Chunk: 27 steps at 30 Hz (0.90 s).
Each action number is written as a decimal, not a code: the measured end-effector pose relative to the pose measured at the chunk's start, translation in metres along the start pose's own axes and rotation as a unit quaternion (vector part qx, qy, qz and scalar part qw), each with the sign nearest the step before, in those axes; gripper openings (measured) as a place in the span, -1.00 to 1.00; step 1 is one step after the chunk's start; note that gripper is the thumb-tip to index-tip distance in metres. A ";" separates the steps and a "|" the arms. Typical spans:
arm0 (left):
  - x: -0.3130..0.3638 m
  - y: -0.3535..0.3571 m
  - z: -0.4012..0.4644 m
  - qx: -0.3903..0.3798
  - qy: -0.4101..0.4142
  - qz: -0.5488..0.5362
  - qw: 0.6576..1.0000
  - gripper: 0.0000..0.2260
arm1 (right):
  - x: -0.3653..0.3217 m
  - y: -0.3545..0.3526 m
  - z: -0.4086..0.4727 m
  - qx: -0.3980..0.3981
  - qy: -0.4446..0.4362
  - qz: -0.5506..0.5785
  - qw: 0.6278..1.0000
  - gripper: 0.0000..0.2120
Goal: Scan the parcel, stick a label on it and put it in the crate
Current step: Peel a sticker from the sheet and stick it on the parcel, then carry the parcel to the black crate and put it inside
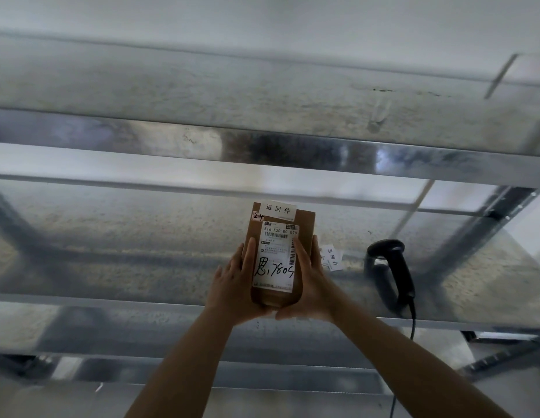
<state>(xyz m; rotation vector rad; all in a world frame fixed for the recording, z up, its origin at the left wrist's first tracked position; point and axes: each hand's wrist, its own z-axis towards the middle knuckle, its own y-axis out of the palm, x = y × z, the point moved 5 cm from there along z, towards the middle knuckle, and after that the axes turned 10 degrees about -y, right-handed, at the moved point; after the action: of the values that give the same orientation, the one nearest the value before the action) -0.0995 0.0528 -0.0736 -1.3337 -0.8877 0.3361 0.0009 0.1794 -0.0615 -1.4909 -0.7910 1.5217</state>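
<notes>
A small brown parcel (306,233) is held up in front of me by both hands. It carries a white shipping label (274,257) with a barcode and black handwriting, and a white sticker with printed characters (277,209) at its top edge. My left hand (232,285) grips its left side and bottom. My right hand (311,285) grips its right side, fingers lying over the label's edge. A black handheld scanner (392,267) stands to the right of the parcel on the metal shelf. No crate is in view.
A metal rack with shelf boards (142,236) fills the view, with steel rails (293,152) crossing above and below. Loose white stickers (333,257) lie on the shelf between parcel and scanner. The scanner's cable (412,327) hangs down at right.
</notes>
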 end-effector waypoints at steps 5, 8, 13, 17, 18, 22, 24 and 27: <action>-0.001 0.001 -0.002 0.004 0.009 -0.058 0.998 0.24 | -0.003 0.003 -0.007 -0.023 -0.007 -0.046 0.999 0.36; -0.001 0.000 -0.008 0.034 0.013 -0.060 0.998 0.22 | -0.006 0.004 -0.008 0.000 -0.009 -0.042 0.999 0.30; 0.000 0.002 -0.021 0.079 0.008 -0.076 0.994 0.18 | -0.008 0.003 -0.016 0.016 -0.020 -0.084 0.996 0.25; -0.004 0.000 -0.025 0.094 0.002 -0.058 0.994 0.14 | -0.009 0.000 -0.018 0.008 -0.060 -0.087 0.994 0.24; -0.007 -0.002 -0.024 0.091 -0.006 -0.052 0.994 0.16 | -0.008 -0.001 -0.018 0.002 -0.074 -0.093 0.993 0.24; -0.012 -0.011 -0.027 0.086 -0.020 -0.039 0.995 0.22 | -0.005 -0.005 -0.013 0.002 -0.122 -0.122 0.985 0.24; -0.010 -0.014 -0.033 0.100 -0.025 -0.041 0.994 0.22 | -0.005 -0.008 -0.009 0.011 -0.140 -0.126 0.982 0.22; -0.011 -0.017 -0.044 0.124 -0.043 -0.043 0.990 0.24 | -0.009 -0.010 -0.007 0.006 -0.171 -0.132 0.976 0.21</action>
<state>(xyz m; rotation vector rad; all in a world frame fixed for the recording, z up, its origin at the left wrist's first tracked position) -0.0798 0.0107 -0.0610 -1.0549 -0.9392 0.4245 0.0084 0.1756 -0.0490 -1.0743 -1.1297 1.5911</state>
